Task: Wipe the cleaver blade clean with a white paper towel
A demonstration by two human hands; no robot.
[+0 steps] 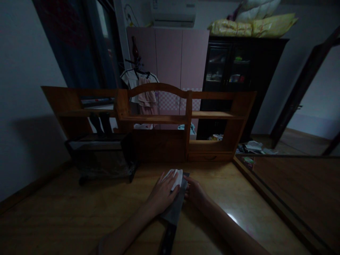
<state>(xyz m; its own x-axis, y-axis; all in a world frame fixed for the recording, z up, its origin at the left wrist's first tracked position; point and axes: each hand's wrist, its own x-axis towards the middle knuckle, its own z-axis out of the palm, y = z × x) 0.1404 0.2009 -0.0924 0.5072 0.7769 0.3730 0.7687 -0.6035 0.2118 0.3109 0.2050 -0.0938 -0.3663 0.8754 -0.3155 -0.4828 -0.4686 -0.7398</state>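
left grip (165, 190) holding white cloth (178, 180) against cleaver (174, 211); right grip (196, 193) apparently pinching cleaver edge

left hand: we see it bare (167, 189), long slim fingers (170, 177), thumb in view, smooth back
right hand: we see it bare (196, 192), slim, part of the fingers (189, 179) hidden from us
left forearm: bare (132, 224), slender, thicker toward elbow; faint line low down, we can't tell hem from crease
right forearm: bare (228, 224), plain taper, wrist narrowest
light: dim, we lose nails and fine texture
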